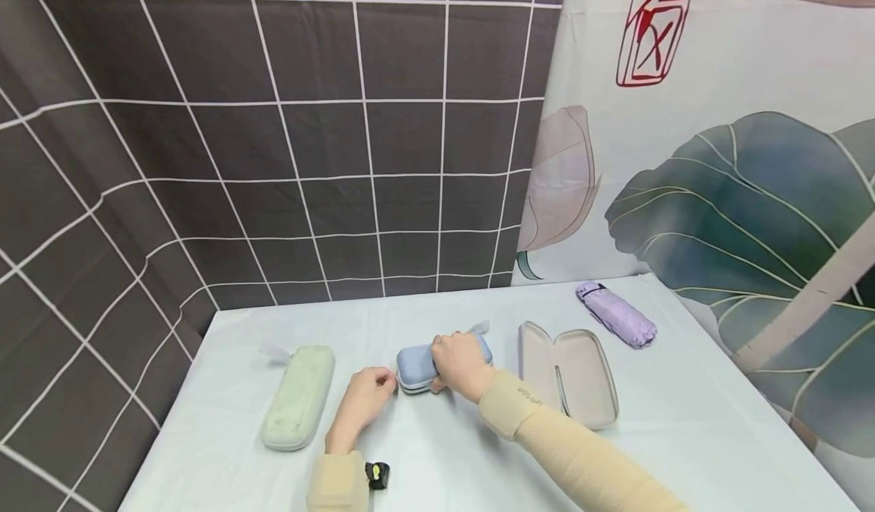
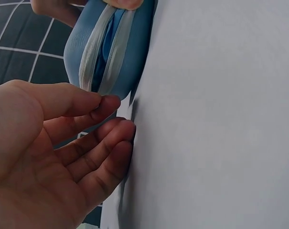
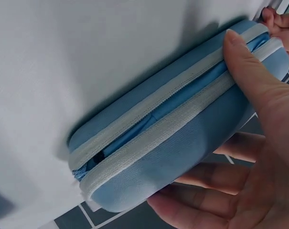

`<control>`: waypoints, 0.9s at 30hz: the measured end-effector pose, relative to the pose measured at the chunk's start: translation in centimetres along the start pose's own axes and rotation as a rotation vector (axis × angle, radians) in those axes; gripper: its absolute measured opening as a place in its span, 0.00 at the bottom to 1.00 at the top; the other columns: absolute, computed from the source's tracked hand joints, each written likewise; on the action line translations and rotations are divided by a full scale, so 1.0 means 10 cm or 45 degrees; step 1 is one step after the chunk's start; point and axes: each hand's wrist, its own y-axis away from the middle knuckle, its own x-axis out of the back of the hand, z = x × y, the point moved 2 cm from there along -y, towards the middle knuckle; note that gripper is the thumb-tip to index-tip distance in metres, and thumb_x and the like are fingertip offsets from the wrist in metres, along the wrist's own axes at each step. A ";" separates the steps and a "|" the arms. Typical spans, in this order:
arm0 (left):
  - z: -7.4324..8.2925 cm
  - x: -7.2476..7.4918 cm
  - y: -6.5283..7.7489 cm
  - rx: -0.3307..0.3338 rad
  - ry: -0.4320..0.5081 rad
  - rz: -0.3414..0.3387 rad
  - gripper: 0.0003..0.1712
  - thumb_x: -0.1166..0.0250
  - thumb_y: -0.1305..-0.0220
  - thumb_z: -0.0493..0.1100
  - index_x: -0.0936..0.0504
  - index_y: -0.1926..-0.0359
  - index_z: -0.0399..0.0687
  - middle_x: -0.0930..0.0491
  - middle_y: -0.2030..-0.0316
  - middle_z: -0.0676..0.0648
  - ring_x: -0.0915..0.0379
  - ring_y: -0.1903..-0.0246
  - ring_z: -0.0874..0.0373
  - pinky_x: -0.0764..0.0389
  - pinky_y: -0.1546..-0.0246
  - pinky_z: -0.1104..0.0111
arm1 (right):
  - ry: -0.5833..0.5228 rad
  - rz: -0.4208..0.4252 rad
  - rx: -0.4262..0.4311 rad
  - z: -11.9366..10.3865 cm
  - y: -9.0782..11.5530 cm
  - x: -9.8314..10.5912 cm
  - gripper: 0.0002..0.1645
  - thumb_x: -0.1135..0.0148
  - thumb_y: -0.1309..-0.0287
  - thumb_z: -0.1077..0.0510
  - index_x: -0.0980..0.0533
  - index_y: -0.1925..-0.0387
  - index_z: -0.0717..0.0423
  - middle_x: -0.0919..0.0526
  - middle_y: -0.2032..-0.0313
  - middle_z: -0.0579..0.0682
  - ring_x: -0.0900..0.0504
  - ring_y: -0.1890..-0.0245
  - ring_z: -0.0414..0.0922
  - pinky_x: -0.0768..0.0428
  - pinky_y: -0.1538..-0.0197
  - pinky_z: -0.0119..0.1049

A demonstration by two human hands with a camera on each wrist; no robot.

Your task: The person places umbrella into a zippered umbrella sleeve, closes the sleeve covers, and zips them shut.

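Observation:
A light-blue zippered case (image 1: 415, 368) lies on the table in the head view. My right hand (image 1: 461, 364) grips it from above. In the right wrist view the thumb lies across the pale zipper (image 3: 158, 131) and the fingers are on the far side. The zipper stands apart along this side, with folded blue fabric (image 3: 182, 98) showing inside. At the case's left end, my left hand (image 1: 365, 398) pinches the zipper's end between thumb and index finger; the pull itself is hidden by the fingertips. The other left fingers are bent loosely.
A pale green case (image 1: 298, 398) lies to the left on the white table (image 1: 437, 459). Right of the blue case an unzipped beige case (image 1: 588, 379) lies spread out. A folded purple umbrella (image 1: 617, 315) is at the back right. Dark grid cloth (image 1: 307, 140) hangs behind.

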 end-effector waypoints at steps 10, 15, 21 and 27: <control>0.02 0.00 0.00 -0.012 -0.002 0.020 0.08 0.41 0.36 0.36 0.16 0.69 0.44 0.24 0.75 0.52 0.33 0.72 0.57 0.30 0.68 0.63 | 0.034 0.006 -0.098 -0.06 -0.02 0.01 0.42 0.21 0.76 0.29 0.16 0.63 0.57 0.16 0.72 0.48 0.18 0.75 0.47 0.21 0.76 0.41; 0.04 0.01 0.01 0.005 0.001 0.014 0.08 0.41 0.36 0.36 0.15 0.69 0.44 0.25 0.77 0.52 0.33 0.73 0.58 0.31 0.69 0.64 | 0.028 -0.037 -0.175 -0.11 -0.06 0.00 0.40 0.21 0.75 0.29 0.15 0.67 0.56 0.17 0.75 0.50 0.20 0.79 0.45 0.24 0.80 0.42; 0.04 0.01 0.00 -0.013 -0.006 0.011 0.08 0.41 0.36 0.36 0.15 0.67 0.42 0.25 0.76 0.51 0.33 0.73 0.57 0.31 0.69 0.63 | 0.079 -0.091 -0.292 -0.18 -0.12 -0.01 0.42 0.23 0.75 0.27 0.15 0.68 0.58 0.16 0.75 0.54 0.18 0.78 0.49 0.20 0.78 0.48; 0.04 0.00 0.00 -0.007 -0.019 0.008 0.09 0.41 0.36 0.35 0.16 0.71 0.42 0.30 0.81 0.53 0.35 0.77 0.58 0.33 0.73 0.65 | 0.096 -0.054 -0.329 -0.20 -0.14 -0.05 0.42 0.22 0.77 0.27 0.15 0.70 0.59 0.16 0.75 0.55 0.16 0.76 0.53 0.20 0.77 0.50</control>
